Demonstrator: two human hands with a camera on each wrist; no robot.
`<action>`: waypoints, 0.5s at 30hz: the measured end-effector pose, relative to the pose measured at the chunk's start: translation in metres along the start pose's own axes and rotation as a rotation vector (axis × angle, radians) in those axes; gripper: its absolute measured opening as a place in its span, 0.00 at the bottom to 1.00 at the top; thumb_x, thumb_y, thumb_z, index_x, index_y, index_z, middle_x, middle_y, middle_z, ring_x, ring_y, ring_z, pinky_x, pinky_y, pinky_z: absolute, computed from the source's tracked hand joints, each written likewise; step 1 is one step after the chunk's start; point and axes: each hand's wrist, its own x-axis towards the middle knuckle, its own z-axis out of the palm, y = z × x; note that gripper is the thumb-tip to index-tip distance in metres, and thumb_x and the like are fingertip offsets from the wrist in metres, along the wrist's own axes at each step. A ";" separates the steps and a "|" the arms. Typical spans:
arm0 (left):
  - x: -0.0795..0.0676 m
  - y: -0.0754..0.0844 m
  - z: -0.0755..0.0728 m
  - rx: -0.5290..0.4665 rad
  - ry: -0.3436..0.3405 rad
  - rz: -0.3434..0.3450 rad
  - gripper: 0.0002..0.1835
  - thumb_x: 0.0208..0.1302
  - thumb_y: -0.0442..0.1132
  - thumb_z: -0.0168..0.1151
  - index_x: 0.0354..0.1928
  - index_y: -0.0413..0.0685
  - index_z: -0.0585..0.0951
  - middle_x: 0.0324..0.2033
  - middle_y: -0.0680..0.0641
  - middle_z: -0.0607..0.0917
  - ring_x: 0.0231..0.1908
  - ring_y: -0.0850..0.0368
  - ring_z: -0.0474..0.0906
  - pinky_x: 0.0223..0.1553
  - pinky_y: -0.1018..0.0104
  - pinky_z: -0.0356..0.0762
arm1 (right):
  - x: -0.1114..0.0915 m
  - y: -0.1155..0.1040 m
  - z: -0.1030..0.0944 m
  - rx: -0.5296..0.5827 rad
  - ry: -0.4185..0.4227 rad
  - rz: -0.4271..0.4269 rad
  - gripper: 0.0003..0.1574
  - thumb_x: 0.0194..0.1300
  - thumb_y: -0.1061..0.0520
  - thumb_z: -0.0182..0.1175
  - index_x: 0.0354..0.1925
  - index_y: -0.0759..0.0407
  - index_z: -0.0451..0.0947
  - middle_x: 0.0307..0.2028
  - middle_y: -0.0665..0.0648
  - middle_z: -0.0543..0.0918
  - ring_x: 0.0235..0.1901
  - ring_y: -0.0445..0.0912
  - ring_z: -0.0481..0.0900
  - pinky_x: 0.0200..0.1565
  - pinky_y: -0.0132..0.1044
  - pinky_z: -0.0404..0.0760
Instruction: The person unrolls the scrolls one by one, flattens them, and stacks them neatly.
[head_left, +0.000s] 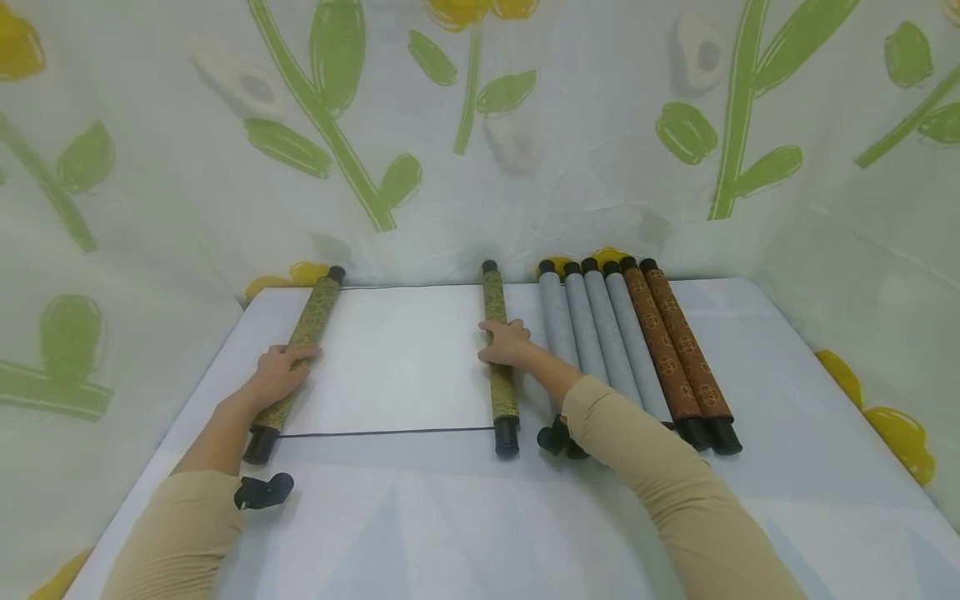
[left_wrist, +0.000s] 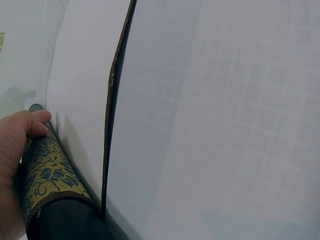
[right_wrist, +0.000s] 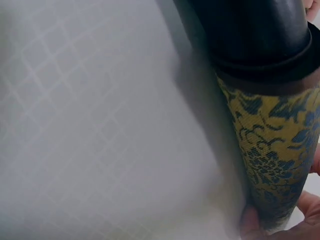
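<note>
At far left, a beige left sleeve is cut off by the bottom of the head view, with a small black device at its cuff. The left hand grasps the left roll, its fingers bent over the patterned gold-and-dark covering; the thumb is hard to make out. In the left wrist view that hand is cropped by the edge, and the roll's dark near end runs out of the picture. The roll lies slanted at the left of the white tabletop. From it a white sheet stretches to the right roll, dark-edged along its near and far sides. The right hand grips this matching roll about its middle and covers part of the pattern; the right wrist view shows fingers on both sides of it, some cut off by the picture's edge. Just beyond, four grey rolls lie side by side, their lower parts partly hidden behind the right forearm and beige right sleeve, which also leaves the picture at the bottom. Rightmost come two brown rolls with a flower pattern, black-ended, next to the grey ones
</note>
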 end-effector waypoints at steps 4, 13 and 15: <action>-0.002 -0.001 -0.001 0.000 -0.016 -0.022 0.28 0.66 0.42 0.52 0.65 0.38 0.66 0.59 0.16 0.52 0.58 0.18 0.49 0.51 0.26 0.56 | -0.002 0.001 -0.002 -0.011 -0.012 -0.019 0.44 0.57 0.51 0.65 0.70 0.46 0.60 0.64 0.71 0.56 0.60 0.60 0.58 0.53 0.54 0.70; -0.003 -0.004 -0.007 0.015 0.012 -0.010 0.30 0.63 0.42 0.59 0.65 0.38 0.66 0.61 0.15 0.49 0.60 0.15 0.44 0.54 0.24 0.49 | -0.001 0.005 -0.004 -0.057 0.023 -0.005 0.52 0.48 0.49 0.74 0.68 0.45 0.61 0.60 0.70 0.58 0.57 0.58 0.60 0.49 0.51 0.73; -0.003 -0.006 -0.007 0.025 0.017 -0.014 0.30 0.63 0.41 0.58 0.65 0.38 0.66 0.61 0.15 0.50 0.59 0.15 0.45 0.54 0.25 0.50 | 0.000 0.005 -0.005 -0.060 0.025 -0.004 0.51 0.48 0.50 0.73 0.68 0.46 0.61 0.60 0.69 0.59 0.56 0.58 0.61 0.49 0.50 0.73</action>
